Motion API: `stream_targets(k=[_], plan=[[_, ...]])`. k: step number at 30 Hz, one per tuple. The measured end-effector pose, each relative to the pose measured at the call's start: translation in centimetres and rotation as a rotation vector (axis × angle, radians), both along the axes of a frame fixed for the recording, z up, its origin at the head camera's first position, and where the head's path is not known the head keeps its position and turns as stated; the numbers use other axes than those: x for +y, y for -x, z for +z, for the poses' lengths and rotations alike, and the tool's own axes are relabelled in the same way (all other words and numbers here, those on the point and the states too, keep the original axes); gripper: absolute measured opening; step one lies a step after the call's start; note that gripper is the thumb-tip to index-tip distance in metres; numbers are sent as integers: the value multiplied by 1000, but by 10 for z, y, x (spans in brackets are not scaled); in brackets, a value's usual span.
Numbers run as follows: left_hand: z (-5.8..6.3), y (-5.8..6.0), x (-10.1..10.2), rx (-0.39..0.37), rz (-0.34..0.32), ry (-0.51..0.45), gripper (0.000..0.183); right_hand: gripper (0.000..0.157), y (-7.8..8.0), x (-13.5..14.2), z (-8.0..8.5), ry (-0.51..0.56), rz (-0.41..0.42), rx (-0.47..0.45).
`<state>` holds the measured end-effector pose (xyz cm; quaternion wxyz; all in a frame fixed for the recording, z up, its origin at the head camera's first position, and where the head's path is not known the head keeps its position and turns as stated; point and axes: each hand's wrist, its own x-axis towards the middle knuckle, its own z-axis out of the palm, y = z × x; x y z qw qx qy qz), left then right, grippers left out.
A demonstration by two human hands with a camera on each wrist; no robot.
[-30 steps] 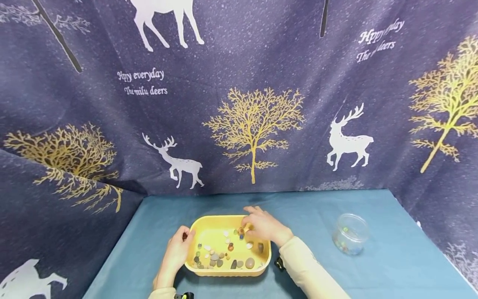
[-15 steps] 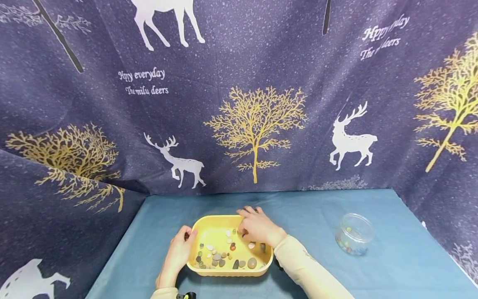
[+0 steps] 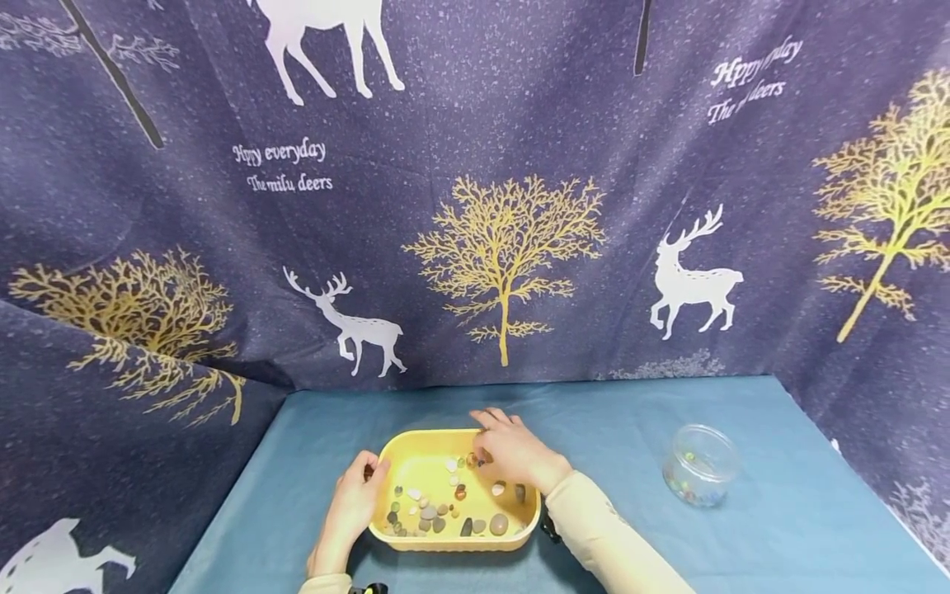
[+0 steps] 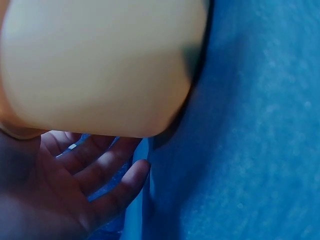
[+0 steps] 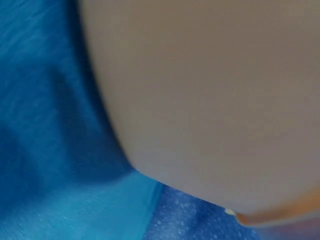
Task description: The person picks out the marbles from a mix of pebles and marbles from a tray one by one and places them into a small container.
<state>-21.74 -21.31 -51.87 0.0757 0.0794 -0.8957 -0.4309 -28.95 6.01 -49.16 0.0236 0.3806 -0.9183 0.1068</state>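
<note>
A yellow oblong tub (image 3: 453,544) stands on the blue cloth, pebbles and glass marbles scattered over its floor. My left hand (image 3: 355,495) holds its left rim; in the left wrist view, fingers (image 4: 117,197) spread beneath the outer wall (image 4: 100,75). Over the back right rim reaches my right hand (image 3: 514,454), its thumb and forefinger down among the marbles. An amber marble (image 3: 472,460) shows beside those fingertips, and a dark blue marble (image 3: 481,464) lies between them; I cannot tell whether they pinch it. The tub's wall (image 5: 210,100) fills most of the right wrist view.
Right of the tub stands a clear round jar (image 3: 700,466) with several coloured marbles at its bottom. Grey pebbles (image 3: 428,513) and a large brown stone (image 3: 499,524) lie near the tub's front. A dark curtain with deer (image 3: 356,330) and trees hangs behind the cloth.
My right hand has moved slightly left among the marbles at the back of the tub. The amber marble, covered half a second ago, shows again. My left hand keeps its hold.
</note>
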Motion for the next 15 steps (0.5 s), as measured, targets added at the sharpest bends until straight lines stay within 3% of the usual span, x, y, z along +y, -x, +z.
stream_targets(k=[9, 15], plan=[[0, -1, -2, -2, 8, 1, 19, 17, -10, 25, 29, 169, 51, -2], [1, -3, -2, 3, -17, -23, 22, 12, -16, 49, 41, 204, -8, 7]])
